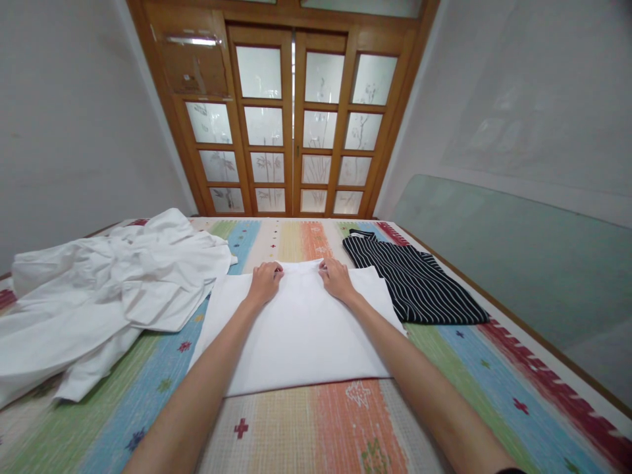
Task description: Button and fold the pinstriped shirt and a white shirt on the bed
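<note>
no readable text, no legible label or brand, no readable number or sign

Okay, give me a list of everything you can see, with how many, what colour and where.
multicoloured cover: 1, striped, across the bottom
flat white cloth: 1, white, middle of cover
crumpled white cloth: 1 heap, white, left side
striped garment: 1, black and white, right of middle
wooden doors: 1 set, brown with pale panes, far end
panel: 1, pale green, along the right
walls: 2, greyish white, either side
forearms: 2, bare, reaching from below
left hand, right hand: 1 each, bare, at flat cloth's far edge
</note>
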Action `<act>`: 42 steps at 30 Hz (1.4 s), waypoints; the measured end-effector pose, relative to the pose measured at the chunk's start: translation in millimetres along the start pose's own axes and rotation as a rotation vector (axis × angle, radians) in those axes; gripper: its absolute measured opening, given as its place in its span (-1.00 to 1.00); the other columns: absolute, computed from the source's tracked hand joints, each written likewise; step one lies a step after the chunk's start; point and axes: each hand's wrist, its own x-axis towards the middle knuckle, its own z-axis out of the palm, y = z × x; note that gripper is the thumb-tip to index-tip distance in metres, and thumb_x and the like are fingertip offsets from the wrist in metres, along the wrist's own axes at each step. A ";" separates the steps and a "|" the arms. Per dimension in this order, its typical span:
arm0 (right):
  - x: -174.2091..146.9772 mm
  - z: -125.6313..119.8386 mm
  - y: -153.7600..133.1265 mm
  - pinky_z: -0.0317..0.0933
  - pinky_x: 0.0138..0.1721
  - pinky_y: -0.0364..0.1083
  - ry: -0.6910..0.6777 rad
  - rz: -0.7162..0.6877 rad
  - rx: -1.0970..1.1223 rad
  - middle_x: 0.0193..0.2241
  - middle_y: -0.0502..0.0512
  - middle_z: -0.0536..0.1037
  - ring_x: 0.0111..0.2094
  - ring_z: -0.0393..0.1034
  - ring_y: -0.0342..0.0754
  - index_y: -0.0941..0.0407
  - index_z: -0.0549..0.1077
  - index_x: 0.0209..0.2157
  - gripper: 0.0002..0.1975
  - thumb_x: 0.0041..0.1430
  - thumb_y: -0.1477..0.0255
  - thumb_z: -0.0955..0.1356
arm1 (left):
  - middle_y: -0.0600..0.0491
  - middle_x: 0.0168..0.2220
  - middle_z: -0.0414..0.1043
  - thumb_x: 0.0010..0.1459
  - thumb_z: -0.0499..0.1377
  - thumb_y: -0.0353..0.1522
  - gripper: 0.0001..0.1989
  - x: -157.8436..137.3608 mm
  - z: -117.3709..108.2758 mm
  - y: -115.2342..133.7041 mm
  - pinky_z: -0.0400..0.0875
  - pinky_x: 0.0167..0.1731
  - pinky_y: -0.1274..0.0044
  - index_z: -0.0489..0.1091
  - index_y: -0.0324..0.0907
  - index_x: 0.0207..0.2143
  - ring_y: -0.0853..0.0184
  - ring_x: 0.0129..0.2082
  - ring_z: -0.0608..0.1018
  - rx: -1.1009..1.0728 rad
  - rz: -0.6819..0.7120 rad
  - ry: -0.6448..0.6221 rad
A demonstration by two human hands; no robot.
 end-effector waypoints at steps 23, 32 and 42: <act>-13.4 -3.6 33.4 -0.20 0.25 0.17 -0.053 0.041 -0.172 0.09 0.29 0.42 0.25 0.09 0.14 0.21 0.37 0.03 -0.69 0.35 0.44 0.16 | -0.16 -0.14 0.46 0.18 0.00 -0.38 -0.79 -7.4 -13.5 -37.9 0.31 -0.04 0.22 0.44 -0.17 -0.27 0.04 -0.04 0.42 0.146 0.002 0.088; -18.3 -5.6 31.7 -0.22 0.29 0.18 -0.095 0.091 -0.223 0.24 0.34 0.26 0.31 -0.01 0.17 0.29 0.31 0.16 -0.54 0.38 0.42 0.06 | -0.19 -0.13 0.48 0.15 0.03 -0.33 -0.76 -7.3 -12.8 -38.9 0.31 0.01 0.21 0.44 -0.20 -0.23 0.02 -0.02 0.43 0.162 0.007 0.069; -17.7 -7.1 32.0 -0.22 0.27 0.25 -0.126 0.113 -0.266 0.26 0.37 0.22 0.32 -0.03 0.19 0.26 0.29 0.19 -0.52 0.38 0.38 0.07 | -0.15 -0.13 0.50 0.13 0.05 -0.30 -0.76 -6.9 -11.9 -42.8 0.31 0.05 0.26 0.44 -0.18 -0.22 0.06 -0.02 0.45 0.126 0.012 0.075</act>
